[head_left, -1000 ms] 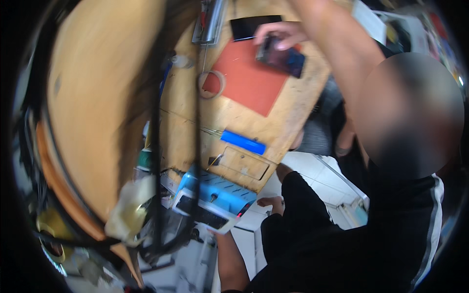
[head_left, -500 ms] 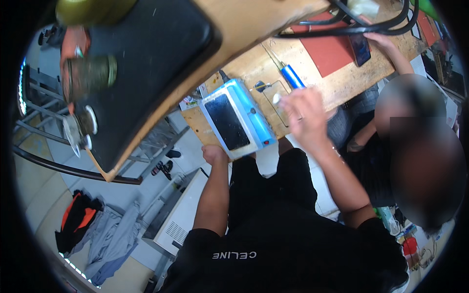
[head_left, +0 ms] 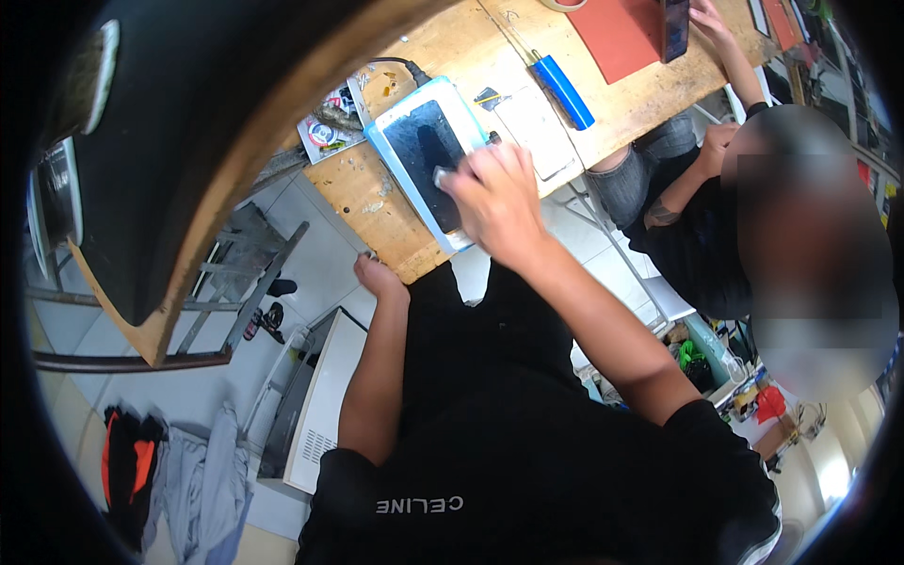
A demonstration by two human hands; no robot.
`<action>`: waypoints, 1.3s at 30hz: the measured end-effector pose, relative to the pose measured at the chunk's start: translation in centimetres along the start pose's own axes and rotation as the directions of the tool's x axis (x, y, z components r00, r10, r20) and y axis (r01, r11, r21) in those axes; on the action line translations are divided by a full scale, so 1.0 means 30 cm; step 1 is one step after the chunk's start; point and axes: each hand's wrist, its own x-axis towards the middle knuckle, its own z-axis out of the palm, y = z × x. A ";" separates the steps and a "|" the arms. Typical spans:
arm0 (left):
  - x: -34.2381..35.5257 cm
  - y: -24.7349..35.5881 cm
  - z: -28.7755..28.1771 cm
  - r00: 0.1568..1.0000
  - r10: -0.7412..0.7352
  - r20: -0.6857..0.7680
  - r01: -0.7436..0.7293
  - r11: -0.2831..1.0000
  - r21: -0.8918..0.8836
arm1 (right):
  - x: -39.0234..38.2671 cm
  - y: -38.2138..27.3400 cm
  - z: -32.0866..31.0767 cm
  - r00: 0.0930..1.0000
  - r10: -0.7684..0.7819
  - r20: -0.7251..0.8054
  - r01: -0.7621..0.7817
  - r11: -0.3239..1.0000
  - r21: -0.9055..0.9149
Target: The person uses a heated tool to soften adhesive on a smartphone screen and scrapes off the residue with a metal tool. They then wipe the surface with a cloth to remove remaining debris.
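Note:
A blue-and-white box-shaped device (head_left: 381, 151) with a dark flat glassy top plate (head_left: 414, 141) lies at the near edge of the wooden table. My right hand (head_left: 499, 202) is over this plate, its fingers pinched on a small whitish wad (head_left: 441, 177) that appears to touch the dark surface. Down by the table's near left corner is my left hand (head_left: 381, 276), fingers curled closed against or beside the edge; whatever is inside them is hidden. Just right of the device rests a thin pale rectangular frame (head_left: 537, 132).
A blue cylindrical tool (head_left: 563, 92) lies farther right, near a red mat (head_left: 617, 38). Left of the device stands a small tray of odds and ends (head_left: 334, 127). A black cable (head_left: 410, 68) runs from the device. A co-worker (head_left: 697, 226) sits at the right, holding a phone (head_left: 675, 28).
My right hand has moved left from above the pale frame onto the device's dark plate, carrying the whitish wad. My left hand stays by the table edge. The view has shifted.

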 end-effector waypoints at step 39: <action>-0.158 0.612 0.334 0.182 0.544 0.819 -0.921 0.387 -0.052 | -0.016 -0.144 0.175 0.917 0.286 -0.277 -0.317 0.945 -0.075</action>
